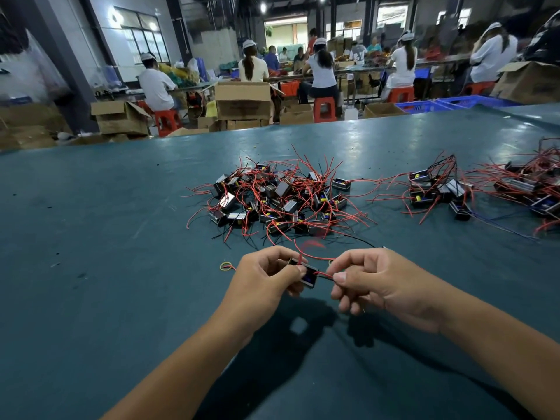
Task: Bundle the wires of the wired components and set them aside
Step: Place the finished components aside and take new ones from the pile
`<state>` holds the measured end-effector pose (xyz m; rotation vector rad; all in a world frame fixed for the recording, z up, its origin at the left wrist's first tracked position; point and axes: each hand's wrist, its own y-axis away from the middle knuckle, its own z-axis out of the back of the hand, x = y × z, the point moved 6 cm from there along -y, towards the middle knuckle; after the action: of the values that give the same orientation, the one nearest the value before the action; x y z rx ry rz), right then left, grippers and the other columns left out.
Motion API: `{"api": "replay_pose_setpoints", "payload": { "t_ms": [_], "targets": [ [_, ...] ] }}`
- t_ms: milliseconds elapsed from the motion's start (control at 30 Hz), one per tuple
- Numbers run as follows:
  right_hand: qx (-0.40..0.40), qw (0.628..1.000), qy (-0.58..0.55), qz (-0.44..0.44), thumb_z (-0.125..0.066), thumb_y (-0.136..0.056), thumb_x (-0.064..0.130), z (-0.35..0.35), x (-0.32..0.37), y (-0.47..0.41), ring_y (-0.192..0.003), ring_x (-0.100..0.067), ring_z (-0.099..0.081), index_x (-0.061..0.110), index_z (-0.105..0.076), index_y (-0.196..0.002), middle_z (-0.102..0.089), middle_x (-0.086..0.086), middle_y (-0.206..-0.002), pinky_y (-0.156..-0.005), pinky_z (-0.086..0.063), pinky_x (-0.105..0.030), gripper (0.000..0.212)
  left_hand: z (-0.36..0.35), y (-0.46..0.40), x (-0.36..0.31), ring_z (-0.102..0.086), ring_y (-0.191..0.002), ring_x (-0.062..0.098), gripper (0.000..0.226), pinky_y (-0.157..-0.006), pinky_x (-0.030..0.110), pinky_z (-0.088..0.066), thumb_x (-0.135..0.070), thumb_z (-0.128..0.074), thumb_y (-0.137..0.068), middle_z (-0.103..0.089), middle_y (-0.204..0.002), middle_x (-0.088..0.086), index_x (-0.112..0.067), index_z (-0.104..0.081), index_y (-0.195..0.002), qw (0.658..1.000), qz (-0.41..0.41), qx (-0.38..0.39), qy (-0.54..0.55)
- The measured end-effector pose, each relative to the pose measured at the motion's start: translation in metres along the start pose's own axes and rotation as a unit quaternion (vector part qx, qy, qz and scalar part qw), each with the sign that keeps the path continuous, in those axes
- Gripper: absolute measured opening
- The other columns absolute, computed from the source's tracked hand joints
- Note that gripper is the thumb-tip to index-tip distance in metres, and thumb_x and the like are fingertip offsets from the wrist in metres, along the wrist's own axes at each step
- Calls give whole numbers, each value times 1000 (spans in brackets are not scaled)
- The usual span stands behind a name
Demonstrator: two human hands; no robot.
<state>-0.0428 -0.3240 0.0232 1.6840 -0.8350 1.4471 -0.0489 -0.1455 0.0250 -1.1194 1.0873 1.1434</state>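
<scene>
A: Rubber band (225, 266) is parked at 9 o'clock of the left hand (266, 275), within reach. Component (306, 275) is pinched there, held above the surface (106, 237).

B: Its wires (324, 274) are pinched by the right hand (372, 280), likely for gathering. Unbundled pile (278, 201) at 12.

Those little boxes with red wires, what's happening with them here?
A person is sorting wired components at a green table. The left hand holds one small component, while the right hand pinches its red wire. A tangled pile lies ahead, more to the right, and a rubber band lies nearby.
</scene>
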Motion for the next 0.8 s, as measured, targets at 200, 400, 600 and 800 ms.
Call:
{"api": "replay_pose_setpoints", "payload": {
  "t_ms": [200,400,600,800],
  "targets": [
    [1,1000,20,-17,-61,-93,3,1,-6,-3,-60,-19,-62,0,-61,-95,-67,-15,-75,-53,-50,-23,3,-3,-1,3,-72,-70,17,19,-66,28,-59,-4,-53,-100,-73,-80,6,-14,-68,-95,997,3,9,-79],
    [-13,996,78,-43,-60,-95,7,0,-15,-4,-47,-10,-54,4,-61,-90,-65,-7,-67,-43,-42,-18,6,3,0,-4,-57,-65,4,18,-61,18,-45,-18,-60,-95,-67,-78,-9,-33,-66,-86,953,-63,-33,-295],
    [-21,994,90,-55,-60,-95,7,2,-19,-5,-45,-8,-51,5,-62,-87,-64,-6,-65,-40,-40,-17,8,7,-7,3,-64,-71,9,17,-68,25,-51,-13,-64,-88,-72,-79,-6,-27,-73,-84,960,-15,45,-276],
    [-17,991,113,-63,-61,-94,7,1,-20,-4,-44,-8,-51,4,-62,-88,-65,-6,-64,-40,-40,-17,7,38,-9,-7,-53,-59,4,10,-56,17,-41,-17,-69,-89,-66,-68,-7,-19,-71,-80,973,-10,-90,-212]
  ]
}}
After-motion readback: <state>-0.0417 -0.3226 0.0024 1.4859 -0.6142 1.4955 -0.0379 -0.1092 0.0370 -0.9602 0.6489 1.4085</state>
